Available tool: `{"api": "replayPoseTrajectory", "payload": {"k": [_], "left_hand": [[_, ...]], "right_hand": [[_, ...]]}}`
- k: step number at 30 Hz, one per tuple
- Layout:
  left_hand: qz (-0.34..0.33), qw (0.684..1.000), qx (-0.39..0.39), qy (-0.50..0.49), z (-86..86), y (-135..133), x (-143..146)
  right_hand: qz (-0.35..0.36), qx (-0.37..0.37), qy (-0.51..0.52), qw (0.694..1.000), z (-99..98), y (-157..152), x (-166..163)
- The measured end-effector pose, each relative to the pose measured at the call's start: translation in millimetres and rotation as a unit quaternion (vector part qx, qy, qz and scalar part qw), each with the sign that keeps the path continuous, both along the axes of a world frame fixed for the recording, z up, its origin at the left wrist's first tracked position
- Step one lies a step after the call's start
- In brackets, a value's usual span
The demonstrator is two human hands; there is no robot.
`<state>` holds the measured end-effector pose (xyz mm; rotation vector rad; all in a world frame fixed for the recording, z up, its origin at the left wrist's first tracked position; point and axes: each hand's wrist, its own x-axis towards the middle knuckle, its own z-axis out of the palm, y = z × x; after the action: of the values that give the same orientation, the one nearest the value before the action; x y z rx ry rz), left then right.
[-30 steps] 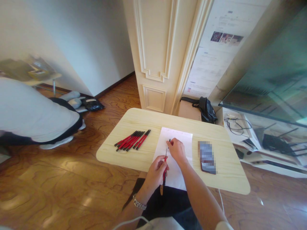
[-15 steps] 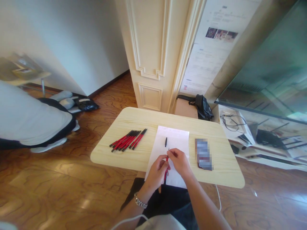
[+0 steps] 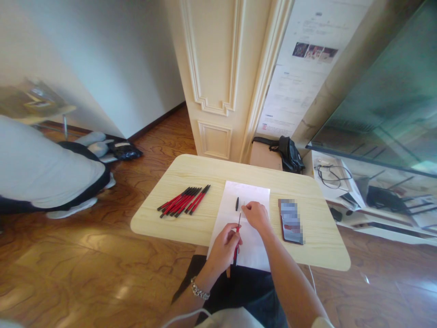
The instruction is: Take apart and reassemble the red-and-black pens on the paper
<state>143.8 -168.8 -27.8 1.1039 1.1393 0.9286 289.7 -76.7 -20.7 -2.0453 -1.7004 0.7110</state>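
Note:
My left hand (image 3: 224,246) is closed around the red and black barrel of a pen (image 3: 236,256), held upright-ish over a white sheet of paper (image 3: 248,191). Above it, my right hand (image 3: 256,216) pinches the top end of a thin dark refill (image 3: 239,219), which sticks partway out of the barrel. A small black pen piece (image 3: 237,203) lies on the sheet just left of my right fingertips. To the left, several red and black pens (image 3: 184,201) rest in a loose pile on the table.
The light wooden table (image 3: 150,223) has rounded corners. A phone (image 3: 289,223) with a blurred screen lies right of the paper. Beyond stand a black bag (image 3: 290,155) and a shelf with cables (image 3: 332,175). A person in a white top (image 3: 51,164) is at the far left.
My right hand has moved up and away from my left hand, drawing the refill farther out of the pen barrel. The left hand stays nearly in place.

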Motion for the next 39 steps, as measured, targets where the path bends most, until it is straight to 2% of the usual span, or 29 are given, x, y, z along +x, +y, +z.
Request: {"api": "replayPoseTrajectory", "payload": {"k": [4,11,14,16,19,22,25,28,31,34,37,39], "left_hand": [[0.006,1.0,-0.001,-0.002,3.3,1.5,-1.3],[0.005,1.0,0.004,-0.001,-1.1,2.8,-0.1],[0.005,1.0,0.007,0.004,-3.8,3.0,0.9],[0.003,1.0,0.011,0.009,-4.2,3.3,1.2],[-0.004,1.0,0.018,0.012,-2.4,3.8,2.2],[-0.015,0.999,0.024,0.015,-0.5,4.1,5.2],[-0.024,0.999,0.023,0.02,-1.3,3.0,8.9],[-0.034,0.999,0.022,0.022,-3.4,1.1,10.2],[-0.034,0.999,0.019,0.022,-3.5,0.3,8.2],[-0.03,0.999,0.015,0.012,-1.6,1.0,4.6],[-0.024,1.0,0.01,-0.002,0.3,1.8,2.2],[-0.02,1.0,0.007,-0.007,1.3,2.2,2.0]], "right_hand": [[0.003,-0.021,-0.095,0.995,-2.0,0.3,-7.5],[0.026,-0.015,-0.101,0.994,1.1,1.9,-8.6],[0.025,0.025,-0.043,0.998,6.4,-6.6,-3.8],[0.034,0.046,0.043,0.997,10.7,-18.8,-0.1],[0.065,0.027,0.187,0.98,14.7,-42.1,3.5],[0.071,0.016,0.264,0.962,12.5,-57.9,4.3],[0.022,0.023,0.284,0.958,6.6,-54.0,7.7],[-0.039,0.022,0.29,0.956,2.7,-32.8,16.7],[-0.058,-0.002,0.233,0.971,2.4,-8.1,25.8],[-0.025,-0.041,0.088,0.995,1.2,7.4,27.5],[0.002,-0.033,-0.043,0.999,-3.1,11.6,21.5],[0.004,-0.025,-0.087,0.996,-5.6,11.0,16.8]]}}
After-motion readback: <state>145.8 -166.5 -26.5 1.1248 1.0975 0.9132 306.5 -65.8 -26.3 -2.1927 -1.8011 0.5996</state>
